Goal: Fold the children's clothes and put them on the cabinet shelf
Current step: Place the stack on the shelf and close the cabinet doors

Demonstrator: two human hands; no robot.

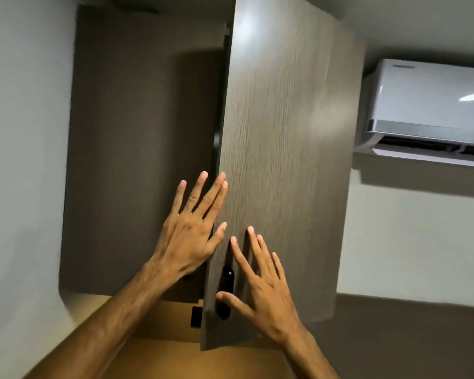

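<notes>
I look up at a tall cabinet. Its grey wood-grain door (282, 149) stands partly ajar, with a dark handle (227, 285) near its lower edge. My left hand (188, 233) is spread flat at the door's left edge, fingers apart, in front of the dark cabinet interior (137, 160). My right hand (263, 288) lies with fingers spread on the door face just right of the handle. Neither hand holds anything. No clothes are in view, and the interior is too dark to show shelves.
A white air conditioner (427, 108) is mounted high on the wall at the right. A pale wall (22, 160) borders the cabinet on the left. A yellowish wooden surface (175, 356) shows below the door.
</notes>
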